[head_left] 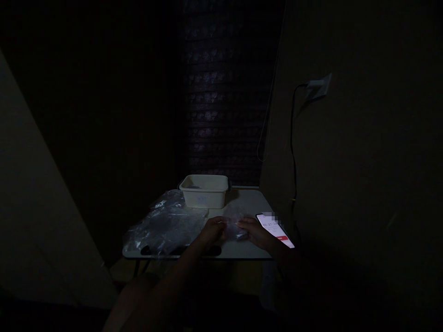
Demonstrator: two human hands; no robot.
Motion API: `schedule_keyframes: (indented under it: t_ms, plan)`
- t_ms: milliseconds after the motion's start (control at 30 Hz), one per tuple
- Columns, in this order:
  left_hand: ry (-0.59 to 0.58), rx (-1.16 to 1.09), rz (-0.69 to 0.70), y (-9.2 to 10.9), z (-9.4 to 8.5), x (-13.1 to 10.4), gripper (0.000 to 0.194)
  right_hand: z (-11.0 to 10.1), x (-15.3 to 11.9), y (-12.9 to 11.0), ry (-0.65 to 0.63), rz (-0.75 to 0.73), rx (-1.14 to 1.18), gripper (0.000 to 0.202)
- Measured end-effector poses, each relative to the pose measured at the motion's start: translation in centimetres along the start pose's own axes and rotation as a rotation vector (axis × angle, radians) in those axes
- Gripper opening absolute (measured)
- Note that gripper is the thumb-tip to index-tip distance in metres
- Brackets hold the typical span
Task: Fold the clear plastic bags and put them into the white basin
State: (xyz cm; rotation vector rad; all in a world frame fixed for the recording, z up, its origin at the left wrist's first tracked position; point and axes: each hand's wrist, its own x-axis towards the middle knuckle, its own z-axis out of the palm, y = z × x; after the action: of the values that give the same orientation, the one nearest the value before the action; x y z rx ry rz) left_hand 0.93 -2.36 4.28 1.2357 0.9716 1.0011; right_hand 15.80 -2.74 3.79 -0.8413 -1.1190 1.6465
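Between my two hands, over the front part of a small white table (238, 249), is a clear plastic bag (234, 226). My left hand (213, 230) pinches its left side with thumb and fingers. On the other side my right hand (252, 229) grips the bag the same way. Whether anything is inside it is too dark to tell. Left of my hands, a heap of clear plastic bags (169, 226) spreads over the table and past its front edge. Behind them stands a cream plastic tub (205, 199) with something pale inside.
A lit phone (275, 230) showing a timer lies at the table's right edge, close to my right forearm. A black cable (292, 138) hangs from a wall outlet (318, 86) on the right. Behind the table is a dark window covering (214, 101). The room is very dim.
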Motion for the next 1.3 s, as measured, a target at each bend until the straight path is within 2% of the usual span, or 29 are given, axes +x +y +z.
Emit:
schedule_keyframes:
  t_ms: [300, 500, 700, 800, 900, 1067, 1167, 1300]
  plan:
    - [-0.006, -0.128, 0.029, 0.4, 0.0, -0.3, 0.012, -0.4, 0.4, 0.1, -0.033, 0.042, 0.036, 0.017]
    - [0.07, -0.002, 0.086, 0.2, -0.6, 0.2, 0.011, -1.0, 0.5, -0.1, -0.059, 0.013, 0.122, 0.021]
    - [0.117, 0.161, 0.125, 0.3, -0.4, 0.2, 0.018, -0.9, 0.2, -0.6, -0.028, 0.157, 0.158, 0.021]
    - [0.108, 0.182, 0.117, 0.1, -0.2, 0.2, 0.016, -0.8, 0.3, 0.0, -0.034, 0.125, 0.04, 0.017]
    - [0.127, 0.261, 0.128, -0.3, -0.3, 0.4, 0.016, -0.9, 0.5, 0.5, 0.043, 0.074, -0.065, 0.02]
    - [0.178, 0.639, 0.146, -1.2, -0.7, 0.6, 0.02, -1.4, 0.8, 0.9, 0.162, 0.031, -0.274, 0.02]
    - [0.172, 0.858, 0.234, -1.8, -0.7, 0.3, 0.029, -2.0, 1.2, 1.5, 0.23, 0.024, -0.545, 0.025]
    - [-0.018, 1.251, 0.43, -2.6, 0.1, -0.4, 0.043, -2.7, 1.4, 2.0, 0.307, -0.07, -1.108, 0.03]
